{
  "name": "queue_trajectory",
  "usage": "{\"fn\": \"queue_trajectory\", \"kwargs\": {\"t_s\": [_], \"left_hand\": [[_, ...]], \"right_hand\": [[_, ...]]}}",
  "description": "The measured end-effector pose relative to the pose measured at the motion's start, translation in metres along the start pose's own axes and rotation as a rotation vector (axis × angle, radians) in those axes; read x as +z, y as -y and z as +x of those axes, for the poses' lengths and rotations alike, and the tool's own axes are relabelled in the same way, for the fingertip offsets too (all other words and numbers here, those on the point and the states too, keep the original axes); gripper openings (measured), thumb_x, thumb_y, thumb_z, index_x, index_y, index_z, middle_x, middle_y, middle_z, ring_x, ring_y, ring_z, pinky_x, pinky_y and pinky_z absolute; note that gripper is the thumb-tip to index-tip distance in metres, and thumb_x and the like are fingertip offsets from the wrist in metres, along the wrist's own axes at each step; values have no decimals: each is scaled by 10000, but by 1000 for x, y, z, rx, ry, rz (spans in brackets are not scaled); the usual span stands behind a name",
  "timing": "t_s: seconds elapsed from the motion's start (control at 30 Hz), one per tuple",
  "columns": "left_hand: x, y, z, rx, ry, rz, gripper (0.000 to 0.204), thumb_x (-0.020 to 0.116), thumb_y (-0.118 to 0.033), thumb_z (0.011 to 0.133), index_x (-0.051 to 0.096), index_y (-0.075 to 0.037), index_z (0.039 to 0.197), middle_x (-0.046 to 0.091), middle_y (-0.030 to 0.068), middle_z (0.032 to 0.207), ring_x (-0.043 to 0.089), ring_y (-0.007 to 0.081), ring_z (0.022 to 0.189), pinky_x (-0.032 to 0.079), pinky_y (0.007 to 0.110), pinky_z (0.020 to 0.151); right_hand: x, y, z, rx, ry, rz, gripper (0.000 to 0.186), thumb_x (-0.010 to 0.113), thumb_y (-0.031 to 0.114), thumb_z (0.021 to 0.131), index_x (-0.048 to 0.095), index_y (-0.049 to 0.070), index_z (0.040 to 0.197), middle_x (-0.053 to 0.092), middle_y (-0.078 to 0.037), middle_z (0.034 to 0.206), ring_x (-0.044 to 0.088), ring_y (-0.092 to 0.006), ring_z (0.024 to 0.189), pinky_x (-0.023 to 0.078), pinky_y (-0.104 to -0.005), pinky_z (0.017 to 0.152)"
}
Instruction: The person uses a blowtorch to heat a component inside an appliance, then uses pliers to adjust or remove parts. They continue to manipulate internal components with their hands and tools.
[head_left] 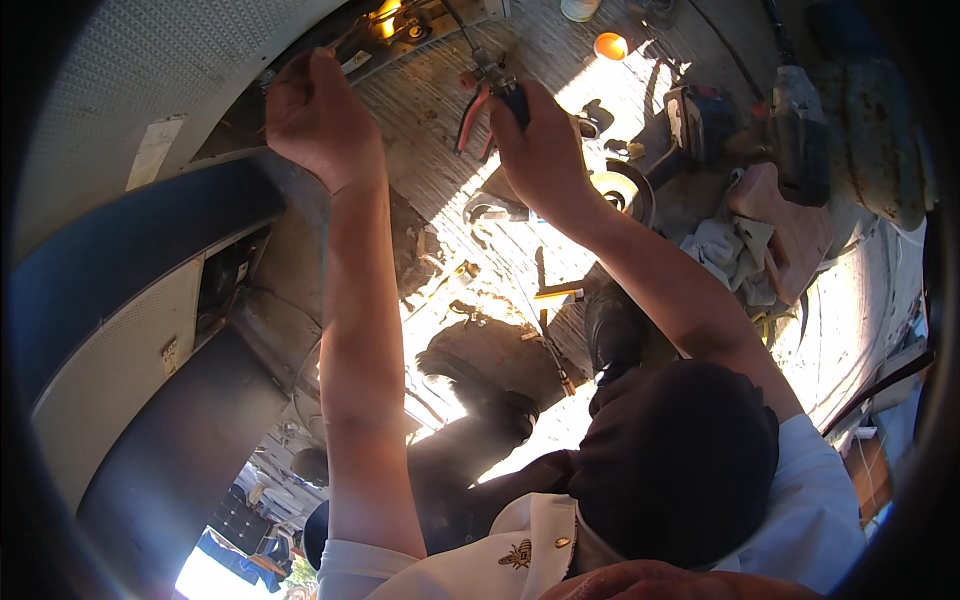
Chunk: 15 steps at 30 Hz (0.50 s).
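Note:
My left hand point(322, 125) is raised at the upper left, fingers curled together at the edge of a dark recess point(355, 58) beneath a perforated panel point(130, 85); what they hold, if anything, is hidden. A yellow-lit fitting point(388, 20) shows inside the recess. To the right, my right hand point(540, 150) grips a pair of pliers point(478, 115) with red and black handles. The metal head of the pliers is at a thin dark rod or cable point(458, 30) running up toward the recess; whether it clamps it, I cannot tell.
Sunlit ribbed floor point(400, 110) holds an orange cup point(610, 46), a cordless tool point(695, 125), a drill-like tool point(800, 140), a disc point(625, 190), rags point(720, 250), a pinkish block point(775, 230) and scattered hand tools. A rusty cylinder point(875, 150) stands at right; dark padded panels point(140, 250) line the left.

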<state>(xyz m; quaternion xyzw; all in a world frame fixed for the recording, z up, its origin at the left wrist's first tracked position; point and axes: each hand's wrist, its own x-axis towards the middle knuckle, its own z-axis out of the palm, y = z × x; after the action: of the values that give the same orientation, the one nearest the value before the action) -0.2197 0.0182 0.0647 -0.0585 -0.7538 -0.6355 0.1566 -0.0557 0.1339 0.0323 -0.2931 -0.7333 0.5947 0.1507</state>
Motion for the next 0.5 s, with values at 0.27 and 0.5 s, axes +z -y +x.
{"fn": "queue_trajectory", "kwargs": {"t_s": [0.27,0.5], "left_hand": [[0,-11,-6,-38,-2,-10,167,713,-73,952,737,83,1005,770,103,949,705,155,827,541,277,758],[-6,-2,-2,20,4,-25,140,736,-122,948,769,9,984,763,32,873,547,39,631,409,225,536]], "right_hand": [[0,-2,1,-26,-40,16,187,645,175,1021,599,-4,1049,633,-177,681,639,-314,587,469,-430,570],[0,0,0,76,36,12,215,641,205,1025,588,-4,1025,638,-192,693,650,-348,614,477,-452,590]]}}
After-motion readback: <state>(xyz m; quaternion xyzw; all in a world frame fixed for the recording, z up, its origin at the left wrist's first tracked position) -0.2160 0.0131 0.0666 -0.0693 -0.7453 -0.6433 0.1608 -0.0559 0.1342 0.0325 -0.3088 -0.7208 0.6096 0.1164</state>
